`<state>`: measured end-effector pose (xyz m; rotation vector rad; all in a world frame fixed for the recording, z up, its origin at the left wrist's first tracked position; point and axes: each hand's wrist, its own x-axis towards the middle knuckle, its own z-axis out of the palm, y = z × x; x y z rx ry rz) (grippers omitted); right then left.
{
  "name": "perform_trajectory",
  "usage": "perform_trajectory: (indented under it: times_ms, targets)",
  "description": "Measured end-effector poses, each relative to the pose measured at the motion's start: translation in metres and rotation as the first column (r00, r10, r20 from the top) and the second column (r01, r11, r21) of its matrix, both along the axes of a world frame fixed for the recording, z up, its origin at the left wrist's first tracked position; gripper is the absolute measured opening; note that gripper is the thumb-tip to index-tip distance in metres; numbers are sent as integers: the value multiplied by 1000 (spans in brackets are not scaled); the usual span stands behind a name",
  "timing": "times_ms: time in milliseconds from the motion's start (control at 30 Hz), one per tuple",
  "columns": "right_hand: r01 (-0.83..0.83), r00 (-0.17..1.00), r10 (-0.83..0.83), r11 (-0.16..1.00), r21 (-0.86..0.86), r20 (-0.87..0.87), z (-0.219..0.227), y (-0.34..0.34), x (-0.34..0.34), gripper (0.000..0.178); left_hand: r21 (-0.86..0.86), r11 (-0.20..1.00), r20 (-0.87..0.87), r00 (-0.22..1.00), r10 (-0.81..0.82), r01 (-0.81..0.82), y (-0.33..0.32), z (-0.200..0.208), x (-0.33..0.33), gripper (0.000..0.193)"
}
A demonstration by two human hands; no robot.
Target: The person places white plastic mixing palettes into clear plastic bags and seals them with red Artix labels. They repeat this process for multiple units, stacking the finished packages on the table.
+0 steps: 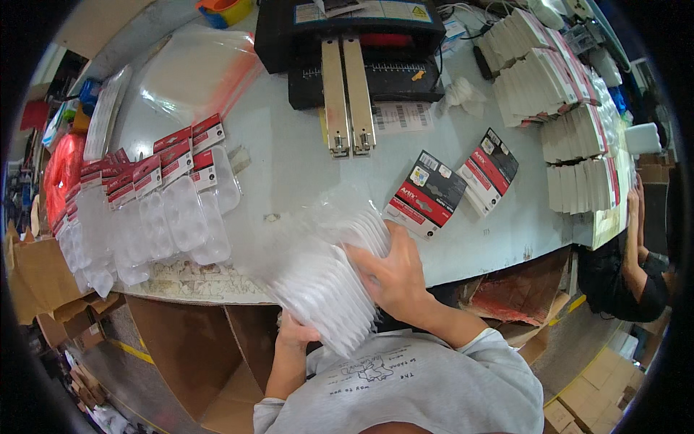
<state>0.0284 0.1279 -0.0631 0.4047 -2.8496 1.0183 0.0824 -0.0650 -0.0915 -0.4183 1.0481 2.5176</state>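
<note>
Pieces of clear plastic [329, 293], nested into one thick ribbed stack, are held up in front of the person's chest, over the near edge of a pale table [285, 170]. The right hand [399, 271] grips the stack from its right side, the thumb lying across the plastic and the fingers bent around the far part. The left hand [295, 331] is closed on the lower left end, below the table edge, with most of its fingers hidden. The far left part of the stack is blurred, so its outline there cannot be told. Beyond the right hand, two red, black and white cards [426, 195] lie slantwise and close together on the table. To the left, clear packs [184, 210] with red and black tops are spread in overlapping rows, some showing round hollows. Behind them lies a pile of clear plastic sheets [191, 76] with a reddish edge. At the far side stands a black machine [361, 25], two parallel metal bars [335, 94] reaching from it toward the person. Rows of white and red cards [538, 79] stand packed along the right side of the table, and beyond them shows a co-worker's bare arm [635, 271].
</note>
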Motion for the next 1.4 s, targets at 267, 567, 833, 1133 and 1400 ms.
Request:
perform_trajectory:
  times_ms: [267,567,833,1133,1400]
  targets:
    - [180,954,-93,938,-297,286,-3,24,-7,68,-155,967,-145,973,181,-203,12,5,-11,87]
    - [130,902,51,914,-384,429,-17,111,-37,78,-501,865,5,1000,-25,24,42,14,-54,67]
    - [60,949,66,922,-382,310,-3,86,-16,82,-568,810,117,989,-93,143,46,22,-67,68]
    - [407,909,-392,758,511,-143,-6,121,-64,77,-718,694,-6,996,-87,56,35,25,-65,64]
    - [471,882,-414,751,462,-226,-51,115,-87,83,-927,302,-277,949,-154,-221,26,26,-91,24]
